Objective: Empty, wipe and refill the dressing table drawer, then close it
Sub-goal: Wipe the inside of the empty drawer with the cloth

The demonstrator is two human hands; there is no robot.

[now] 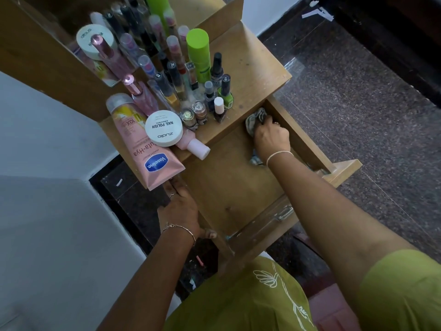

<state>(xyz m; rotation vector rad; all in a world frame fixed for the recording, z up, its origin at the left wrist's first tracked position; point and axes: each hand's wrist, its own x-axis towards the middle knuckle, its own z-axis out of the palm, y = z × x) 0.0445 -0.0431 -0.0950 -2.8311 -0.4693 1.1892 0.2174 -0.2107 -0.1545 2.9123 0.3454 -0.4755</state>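
Under the right hand (272, 137) most of the checked cloth (256, 117) is covered; only a bunch past the fingertips and a scrap by the wrist show. Fingers are curled tight into the cloth, pressing it into the far right corner of the drawer (229, 187). Drawer back is hidden under the dressing table top (250, 68). It stands pulled out toward the person, front panel and metal handle (284, 213) nearest; the long side runs parallel to the table edge, diagonal lower left to upper right. It is light brown wood, the floor bare with a few dark specks. Left hand (181, 209) grips the drawer's left wall, thumb at the front corner, fingertips partly hidden beneath the overhanging Vaseline tube (148, 149). Rear bottles are blurred; the nail polish wipes tub (164, 128) label is readable.
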